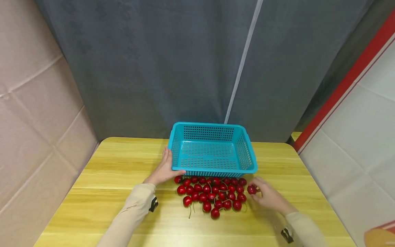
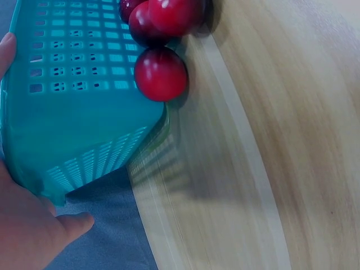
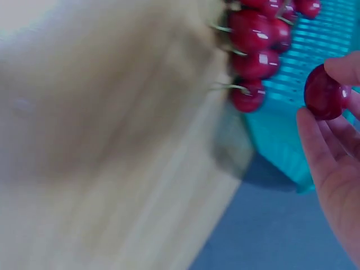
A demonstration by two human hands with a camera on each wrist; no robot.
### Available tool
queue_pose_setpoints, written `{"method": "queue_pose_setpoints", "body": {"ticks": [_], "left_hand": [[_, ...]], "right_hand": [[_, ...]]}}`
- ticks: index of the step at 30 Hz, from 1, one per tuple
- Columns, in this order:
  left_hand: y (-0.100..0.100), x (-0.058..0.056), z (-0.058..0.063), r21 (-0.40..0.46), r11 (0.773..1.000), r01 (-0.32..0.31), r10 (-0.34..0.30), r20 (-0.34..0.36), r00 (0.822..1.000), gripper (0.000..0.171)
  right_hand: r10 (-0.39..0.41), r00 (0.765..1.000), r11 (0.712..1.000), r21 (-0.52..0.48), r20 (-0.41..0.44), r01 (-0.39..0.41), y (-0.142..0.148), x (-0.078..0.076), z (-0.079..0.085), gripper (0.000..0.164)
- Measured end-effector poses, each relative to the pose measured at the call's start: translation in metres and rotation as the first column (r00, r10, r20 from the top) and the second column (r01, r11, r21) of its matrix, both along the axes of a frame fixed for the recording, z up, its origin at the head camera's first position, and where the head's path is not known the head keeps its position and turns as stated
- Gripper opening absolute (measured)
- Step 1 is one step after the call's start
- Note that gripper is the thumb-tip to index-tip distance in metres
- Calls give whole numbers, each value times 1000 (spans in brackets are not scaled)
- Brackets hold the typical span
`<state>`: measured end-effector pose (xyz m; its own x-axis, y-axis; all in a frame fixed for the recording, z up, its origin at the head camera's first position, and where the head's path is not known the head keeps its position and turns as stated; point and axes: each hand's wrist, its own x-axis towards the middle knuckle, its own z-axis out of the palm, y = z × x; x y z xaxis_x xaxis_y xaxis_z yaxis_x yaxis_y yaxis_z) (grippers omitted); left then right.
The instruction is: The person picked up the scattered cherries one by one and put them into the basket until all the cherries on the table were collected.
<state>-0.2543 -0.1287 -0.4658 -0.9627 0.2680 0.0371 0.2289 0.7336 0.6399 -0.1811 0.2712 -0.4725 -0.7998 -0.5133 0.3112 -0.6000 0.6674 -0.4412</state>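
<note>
My left hand holds the near left corner of a blue plastic basket, its thumb along the front rim and its fingers against the left side. In the left wrist view the thumb shows at the basket's edge. The basket's inside is bare. To the right of the cherry pile, my right hand pinches one dark red cherry between thumb and fingertips. Many red cherries, several with green stems, lie in loose rows on the table just in front of the basket.
The light wooden table carries the basket close to its back edge. A dark grey curtain hangs behind it. Pale cloth stands on the left, and a white panel with a red stripe on the right.
</note>
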Motion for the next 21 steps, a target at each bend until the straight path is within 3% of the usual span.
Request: {"method": "queue_pose_setpoints", "body": {"ticks": [8,15,21], "left_hand": [[0,0,1,2,1000,-1,1,9,1000,121],[-1,-2,-2,12,1000,5,-5,3,1000,122],[0,0,-1,1,1000,0,0,14,1000,118]], "right_hand": [[63,996,998,35,-68,-61,-7,-8,41,36],[148,982,989,44,-120,-143,-14,-30,69,32],[127,990,990,76,-54,-122,-22,-53,83,28]]}}
